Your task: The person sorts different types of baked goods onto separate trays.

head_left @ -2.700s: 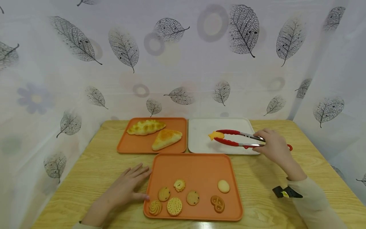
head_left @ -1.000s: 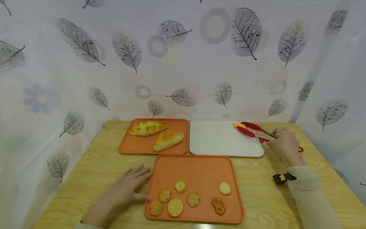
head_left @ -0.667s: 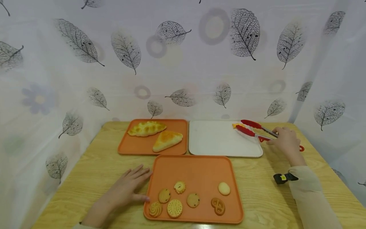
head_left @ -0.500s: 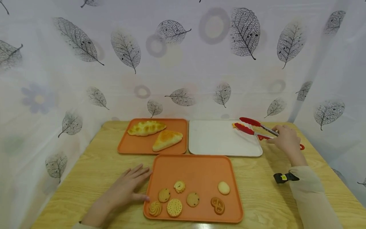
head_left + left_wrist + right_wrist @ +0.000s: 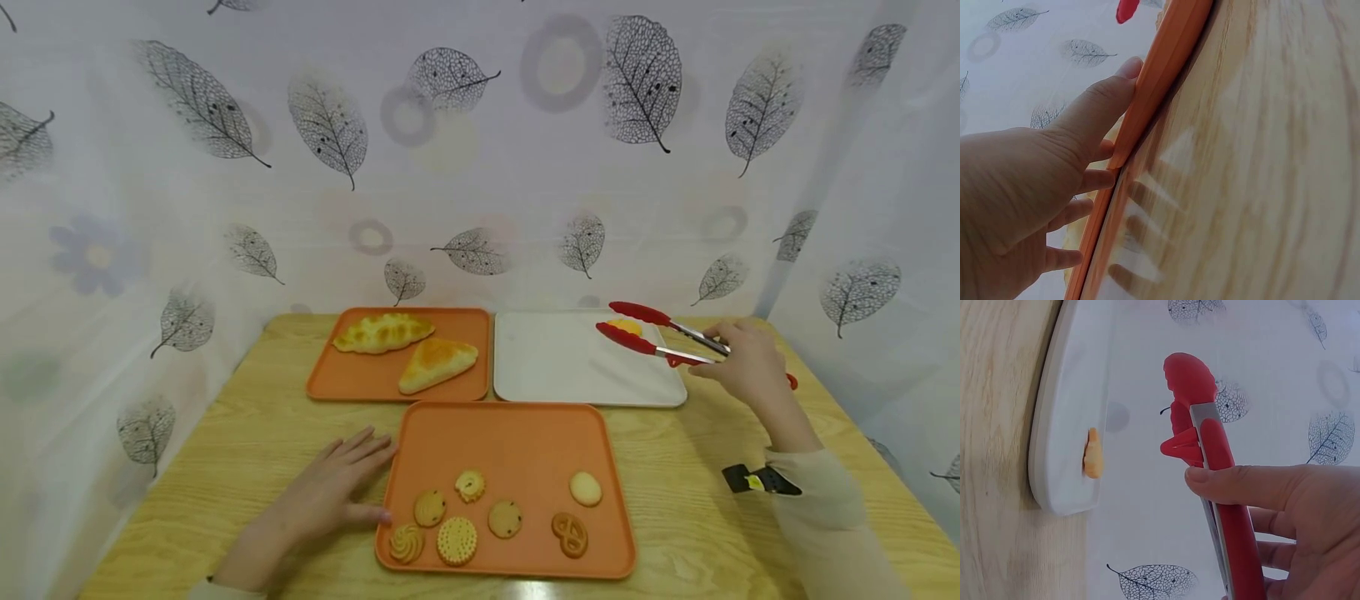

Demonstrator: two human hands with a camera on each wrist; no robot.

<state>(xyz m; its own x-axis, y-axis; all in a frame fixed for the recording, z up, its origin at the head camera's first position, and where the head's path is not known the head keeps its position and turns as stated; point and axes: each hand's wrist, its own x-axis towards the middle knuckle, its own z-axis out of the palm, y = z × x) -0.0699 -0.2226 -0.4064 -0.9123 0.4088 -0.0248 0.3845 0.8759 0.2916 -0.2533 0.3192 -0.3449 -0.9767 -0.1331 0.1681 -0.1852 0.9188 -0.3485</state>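
My right hand (image 5: 750, 367) grips red-tipped metal tongs (image 5: 1238, 544), whose arms stand apart. Below the tips, near the far right corner of the white tray (image 5: 555, 362), lies a small yellow fish-shaped cracker (image 5: 1093, 457). In the right wrist view the tongs are clear of it; the head view shows it partly behind a red tip. My left hand (image 5: 333, 487) has its fingers spread at the left side of the front orange tray (image 5: 510, 437). Its thumb touches the tray's rim in the left wrist view.
Several cookies, including a pretzel-shaped one (image 5: 570, 535) and a pale round one (image 5: 586, 489), lie on the front tray. A second orange tray (image 5: 348, 379) at the back left bears a braided bread (image 5: 384, 333) and a triangular pastry (image 5: 438, 367). A leaf-print curtain (image 5: 480, 167) surrounds the table.
The tongs carried the fish-shaped cracker rightward to the white tray's far corner, opened and let it go. They have since risen off it and shifted slightly left. My left hand stayed put.
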